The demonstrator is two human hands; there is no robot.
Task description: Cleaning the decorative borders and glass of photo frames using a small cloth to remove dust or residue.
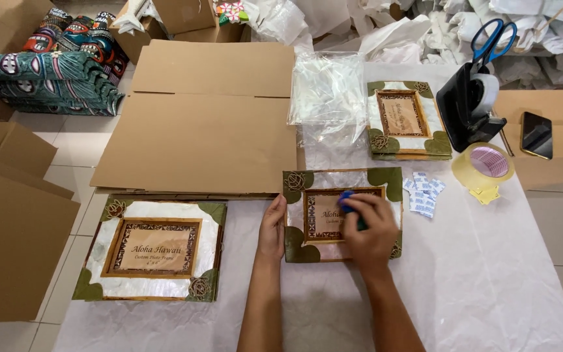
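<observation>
The right hand (369, 231) presses a small blue thing (346, 198), fingers curled round it, onto the middle frame (342, 215). The left hand (272, 228) lies flat against that frame's left edge, holding nothing. One frame (153, 249) lies well left of the left hand, a stack (408, 120) beyond the right, beside plastic bags (328, 88). The work on this frame looks under way, with bagging seemingly not yet done.

flat brown cardboard (197, 124), white sachets (422, 193), dark phone (536, 134)
</observation>
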